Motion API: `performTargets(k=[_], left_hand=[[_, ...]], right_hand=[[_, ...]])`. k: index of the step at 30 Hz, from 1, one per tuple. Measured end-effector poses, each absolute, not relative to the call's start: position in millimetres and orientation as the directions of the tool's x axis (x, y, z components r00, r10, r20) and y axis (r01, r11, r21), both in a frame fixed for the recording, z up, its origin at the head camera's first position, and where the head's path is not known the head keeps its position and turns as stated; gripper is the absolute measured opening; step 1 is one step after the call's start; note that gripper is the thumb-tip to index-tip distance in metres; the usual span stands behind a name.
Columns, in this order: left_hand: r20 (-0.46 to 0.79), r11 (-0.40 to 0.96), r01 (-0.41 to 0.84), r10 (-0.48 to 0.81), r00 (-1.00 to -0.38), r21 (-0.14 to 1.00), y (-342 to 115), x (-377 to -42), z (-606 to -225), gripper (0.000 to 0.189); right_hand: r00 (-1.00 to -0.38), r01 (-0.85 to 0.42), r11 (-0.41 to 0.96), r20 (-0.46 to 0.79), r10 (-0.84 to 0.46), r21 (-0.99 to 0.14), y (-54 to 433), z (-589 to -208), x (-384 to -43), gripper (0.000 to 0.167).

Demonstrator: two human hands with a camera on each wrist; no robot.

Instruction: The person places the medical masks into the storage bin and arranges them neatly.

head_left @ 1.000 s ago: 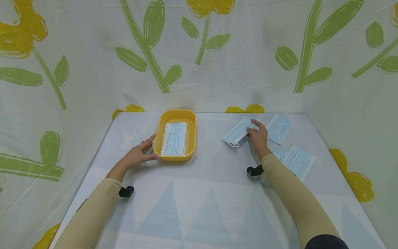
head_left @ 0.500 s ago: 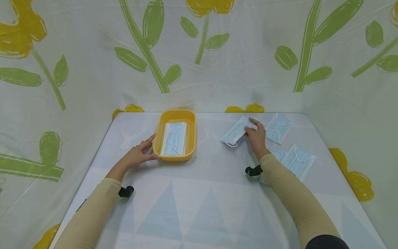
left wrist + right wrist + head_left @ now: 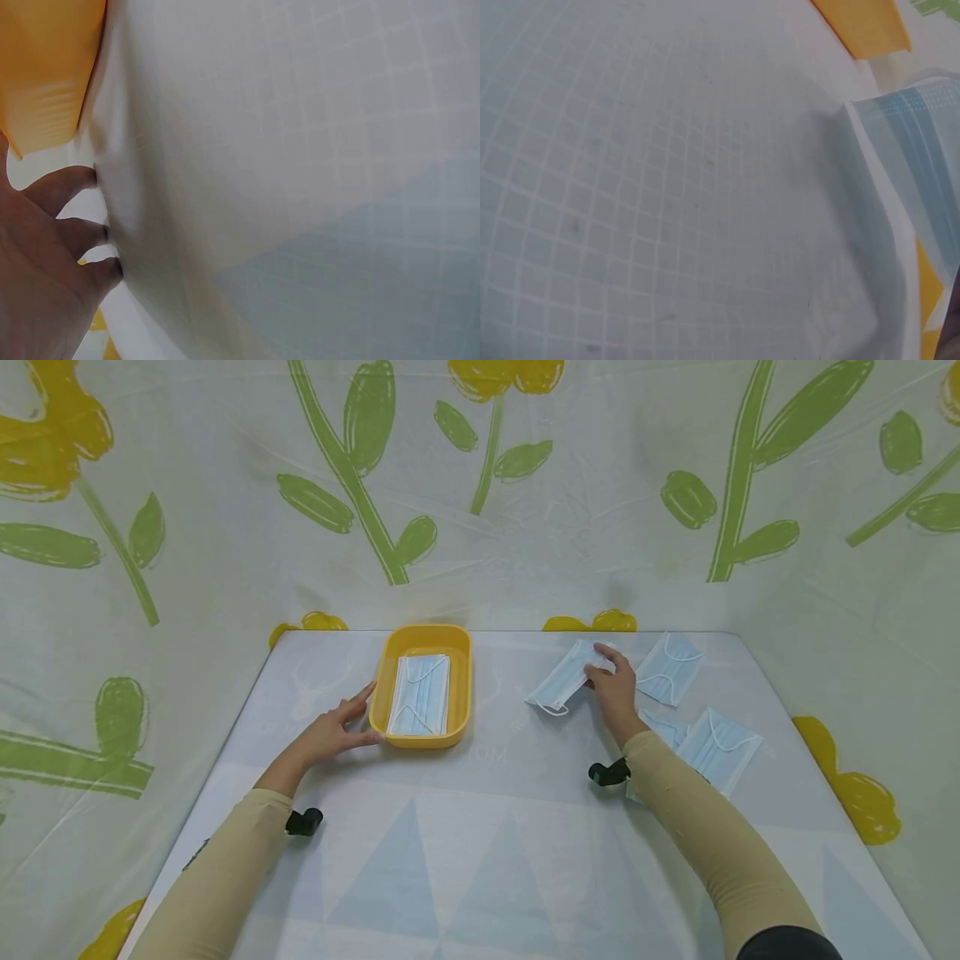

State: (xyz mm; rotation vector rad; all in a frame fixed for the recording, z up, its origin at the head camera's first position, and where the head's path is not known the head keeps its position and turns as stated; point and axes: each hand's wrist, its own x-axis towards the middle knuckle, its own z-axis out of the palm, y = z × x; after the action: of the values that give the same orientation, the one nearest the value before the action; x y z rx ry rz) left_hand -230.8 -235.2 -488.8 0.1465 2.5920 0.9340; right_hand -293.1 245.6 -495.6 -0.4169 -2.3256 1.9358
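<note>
My right hand (image 3: 618,693) pinches a pale blue pleated face mask (image 3: 558,679) by its upper right end. The mask slants down to the left, a white ear loop hanging at its lower end. In the right wrist view the mask (image 3: 919,150) shows its blue pleats at the right edge. On the left, my left hand (image 3: 330,735) touches the near left side of a yellow tray (image 3: 422,742), thumb and index finger spread along it. In the left wrist view the other fingers (image 3: 81,237) reach down to the table. A stack of face masks (image 3: 422,695) lies inside the tray.
To the right of my right hand, another face mask (image 3: 671,668) lies near the table's far edge. Overlapping masks (image 3: 722,750) lie nearer, partly hidden by the right sleeve (image 3: 697,827). A flower-printed curtain (image 3: 585,485) rises behind the table (image 3: 480,860).
My right hand has moved slightly left with the face mask pinched in it. The left hand and the tray stay where they were.
</note>
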Motion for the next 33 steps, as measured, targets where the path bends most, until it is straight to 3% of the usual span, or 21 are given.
performTargets(k=[33], left_hand=[[-0.319,0.779,-0.032,0.219,-0.922,0.626,-236,-232,-490,0.106]], right_hand=[[-0.962,0.153,0.108,-0.123,0.245,-0.982,231,-490,-290,0.048]])
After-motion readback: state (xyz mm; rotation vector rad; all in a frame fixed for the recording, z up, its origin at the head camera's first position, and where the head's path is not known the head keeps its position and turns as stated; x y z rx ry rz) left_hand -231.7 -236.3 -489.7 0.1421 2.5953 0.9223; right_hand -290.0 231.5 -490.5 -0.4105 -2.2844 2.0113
